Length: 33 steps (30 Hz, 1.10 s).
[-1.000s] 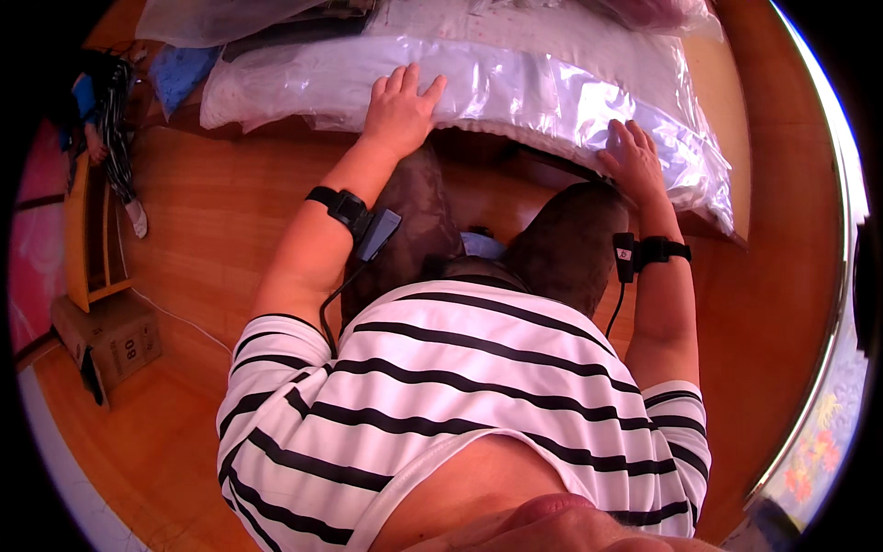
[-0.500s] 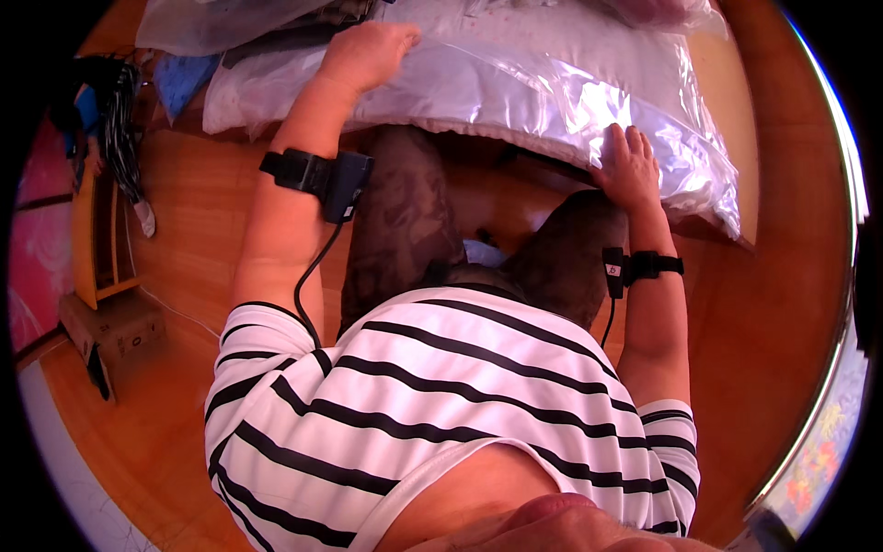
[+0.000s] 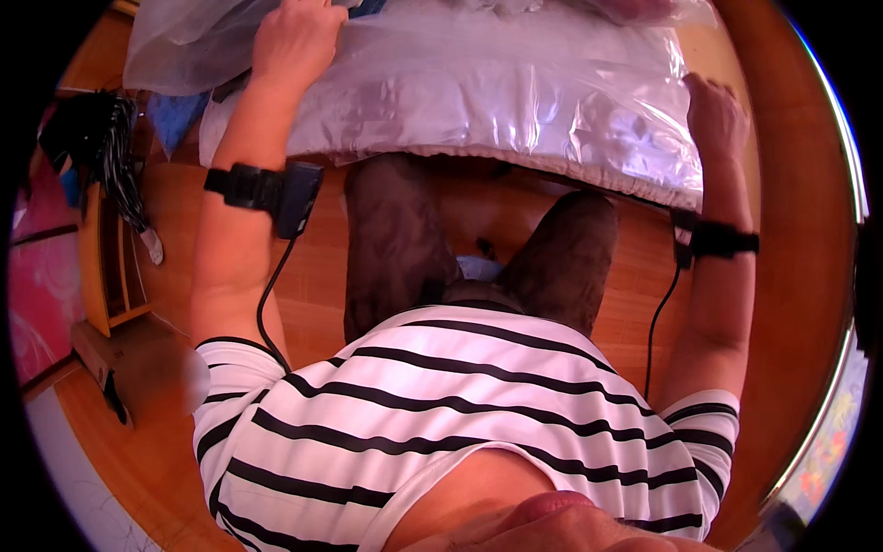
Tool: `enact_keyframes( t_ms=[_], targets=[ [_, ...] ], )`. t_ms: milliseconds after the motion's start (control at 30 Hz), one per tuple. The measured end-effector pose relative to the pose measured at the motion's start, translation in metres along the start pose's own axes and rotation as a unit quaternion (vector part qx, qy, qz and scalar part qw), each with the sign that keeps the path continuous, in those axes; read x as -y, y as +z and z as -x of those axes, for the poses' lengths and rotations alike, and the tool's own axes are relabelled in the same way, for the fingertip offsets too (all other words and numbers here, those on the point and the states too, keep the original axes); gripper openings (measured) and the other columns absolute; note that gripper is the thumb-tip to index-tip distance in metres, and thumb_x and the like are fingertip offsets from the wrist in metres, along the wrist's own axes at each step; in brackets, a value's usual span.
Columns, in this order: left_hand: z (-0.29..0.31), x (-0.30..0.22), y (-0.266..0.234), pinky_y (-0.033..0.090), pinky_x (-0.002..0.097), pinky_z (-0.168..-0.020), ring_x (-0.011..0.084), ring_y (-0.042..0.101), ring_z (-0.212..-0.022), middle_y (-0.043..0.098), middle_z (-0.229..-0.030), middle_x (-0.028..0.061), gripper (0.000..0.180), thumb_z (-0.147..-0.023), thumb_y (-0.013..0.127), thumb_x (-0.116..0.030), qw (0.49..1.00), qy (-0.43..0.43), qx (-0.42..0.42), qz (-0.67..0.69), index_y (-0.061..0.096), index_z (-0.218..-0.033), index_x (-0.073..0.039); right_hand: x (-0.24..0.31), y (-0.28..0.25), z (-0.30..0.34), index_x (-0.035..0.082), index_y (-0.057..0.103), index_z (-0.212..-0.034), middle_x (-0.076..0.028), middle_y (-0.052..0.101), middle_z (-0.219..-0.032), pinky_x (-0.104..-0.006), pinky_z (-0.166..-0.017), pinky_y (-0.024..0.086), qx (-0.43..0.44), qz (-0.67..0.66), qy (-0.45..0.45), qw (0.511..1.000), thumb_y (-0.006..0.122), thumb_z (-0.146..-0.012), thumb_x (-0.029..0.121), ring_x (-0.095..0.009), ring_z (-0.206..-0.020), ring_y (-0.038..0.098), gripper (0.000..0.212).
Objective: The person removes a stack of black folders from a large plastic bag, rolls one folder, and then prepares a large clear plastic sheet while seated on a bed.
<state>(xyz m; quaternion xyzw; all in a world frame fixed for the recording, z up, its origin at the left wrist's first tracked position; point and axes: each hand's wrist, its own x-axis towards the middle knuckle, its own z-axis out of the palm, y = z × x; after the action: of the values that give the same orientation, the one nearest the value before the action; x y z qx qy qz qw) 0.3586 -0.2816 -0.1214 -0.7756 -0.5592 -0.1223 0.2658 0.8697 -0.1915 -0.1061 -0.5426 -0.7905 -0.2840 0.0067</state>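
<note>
Shiny clear plastic sheeting [image 3: 543, 101] lies over a white padded quilt or cushion [image 3: 386, 120] in front of me. My left hand [image 3: 299, 44] is at the upper left, its fingers closed on the plastic sheeting near the picture's top edge, where the fingertips are partly cut off. My right hand [image 3: 717, 115] is at the right side of the padding with its fingers curled around the sheeting's edge. Between the two hands the plastic is drawn across the padding. Each forearm wears a black strap with a small device and a cable.
Another person's striped trouser leg [image 3: 120, 166] is at the far left, near a blue bag [image 3: 177, 120]. Below that stand a yellow wooden frame [image 3: 115, 267] and a cardboard box [image 3: 138, 368]. My legs [image 3: 395, 248] are against the padding's near edge, above the wooden floor [image 3: 313, 304].
My left hand has moved left and slightly up. My right hand has moved right and up from lying on the plastic, its fingers now curled. The plastic looks flatter across the padding.
</note>
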Motion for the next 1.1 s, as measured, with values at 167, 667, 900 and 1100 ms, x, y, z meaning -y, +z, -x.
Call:
enact_keyframes(
  t_ms=[167,667,900,1100],
  targets=[
    [-0.043,-0.033,0.037,0.055,0.0456,-0.077,0.0324,0.069,-0.089,0.07,-0.096,0.017,0.012,-0.08,0.067,-0.013,0.966,-0.222,0.13,-0.027,0.07,-0.088,-0.006,0.024,0.038,-0.075,0.023,0.068,-0.11,-0.004,0.062,-0.111,-0.0434,-0.078,0.055,-0.072,0.077,0.044,0.993,0.058,-0.093,0.022,-0.028,-0.105,0.062,0.02],
    [0.001,-0.05,0.128,0.049,0.048,-0.092,0.0387,0.06,-0.109,0.064,-0.122,0.0163,0.061,-0.088,0.064,-0.023,0.978,-0.153,-0.057,0.128,0.043,-0.143,-0.01,0.101,0.137,-0.013,0.015,0.042,-0.147,-0.016,0.039,-0.153,-0.0492,-0.115,0.026,0.051,-0.194,0.04,0.979,0.063,-0.089,0.05,-0.035,-0.144,0.031,0.072],
    [0.054,-0.116,0.086,0.034,0.0495,-0.109,0.0381,0.043,-0.135,0.048,-0.146,0.0156,0.074,-0.079,0.077,-0.029,0.968,0.021,0.08,0.236,0.047,-0.144,-0.011,0.106,0.146,0.004,0.018,0.044,-0.147,-0.018,0.037,-0.154,-0.0497,-0.117,0.023,-0.072,-0.223,0.016,0.972,0.062,-0.09,0.048,-0.036,-0.145,0.028,0.067],
    [0.093,-0.118,0.071,0.033,0.0482,-0.11,0.0364,0.04,-0.138,0.043,-0.151,0.0133,0.083,-0.066,0.083,-0.017,0.973,-0.055,0.152,0.165,0.05,-0.143,-0.017,0.108,0.115,0.058,0.016,0.054,-0.138,-0.012,0.046,-0.149,-0.0479,-0.116,0.027,-0.013,-0.311,-0.119,0.943,0.068,-0.086,0.043,-0.031,-0.14,0.038,0.06]
  ],
)
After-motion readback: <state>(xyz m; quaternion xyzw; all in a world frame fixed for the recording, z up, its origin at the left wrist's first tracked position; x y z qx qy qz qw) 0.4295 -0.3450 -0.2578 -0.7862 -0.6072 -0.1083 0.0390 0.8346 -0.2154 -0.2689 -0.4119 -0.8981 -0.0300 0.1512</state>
